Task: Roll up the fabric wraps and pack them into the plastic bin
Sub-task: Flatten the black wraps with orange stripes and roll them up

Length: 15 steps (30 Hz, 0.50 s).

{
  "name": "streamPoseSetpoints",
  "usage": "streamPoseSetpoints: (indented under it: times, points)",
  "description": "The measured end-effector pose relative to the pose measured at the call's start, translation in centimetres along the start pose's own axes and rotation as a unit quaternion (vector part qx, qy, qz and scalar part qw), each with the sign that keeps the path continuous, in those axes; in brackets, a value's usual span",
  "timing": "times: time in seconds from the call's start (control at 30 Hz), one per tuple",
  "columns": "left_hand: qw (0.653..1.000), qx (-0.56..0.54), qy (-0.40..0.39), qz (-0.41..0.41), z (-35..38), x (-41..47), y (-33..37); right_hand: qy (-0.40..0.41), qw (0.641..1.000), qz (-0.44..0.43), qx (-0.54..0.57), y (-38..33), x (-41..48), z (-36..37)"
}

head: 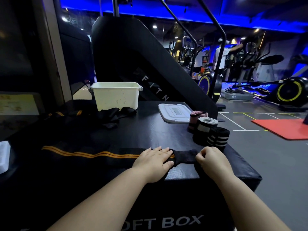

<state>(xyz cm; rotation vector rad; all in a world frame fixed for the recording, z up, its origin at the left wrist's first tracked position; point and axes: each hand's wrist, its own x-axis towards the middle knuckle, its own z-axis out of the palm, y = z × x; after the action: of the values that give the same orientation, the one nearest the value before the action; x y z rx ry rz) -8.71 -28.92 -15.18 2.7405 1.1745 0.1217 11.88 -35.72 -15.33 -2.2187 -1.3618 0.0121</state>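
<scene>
A long black wrap with orange stripes [86,154] lies flat along the near edge of the black soft box [150,130]. My left hand [155,160] presses flat on the wrap near its right end. My right hand [210,160] pinches the wrap's black right end with curled fingers. Three rolled wraps stand upright at the right edge: a black one with white stripes [218,139], a black and white one [205,129], and a pink one [195,120]. The white plastic bin [116,95] stands at the far side, its inside hidden. More unrolled black wraps [110,116] lie in front of it.
The bin's white lid [174,112] lies flat at the far right of the box. A white object [4,155] sits at the left edge. A black stair machine [141,55] rises behind. A red mat [283,128] and exercise bikes [290,92] are on the floor to the right.
</scene>
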Motion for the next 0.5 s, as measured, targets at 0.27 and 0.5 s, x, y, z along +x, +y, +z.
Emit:
streamPoseSetpoints:
  times: [0.27, 0.5]
  points:
    - [1.0, -0.006, 0.002, -0.007, 0.2, 0.0, 0.0, 0.006, 0.999, -0.015, -0.05, -0.6, -0.3, 0.4]
    - [0.999, -0.037, 0.011, -0.005, -0.1, 0.2, -0.2, 0.019, 0.984, -0.175, -0.026, -1.4, -0.9, 1.3]
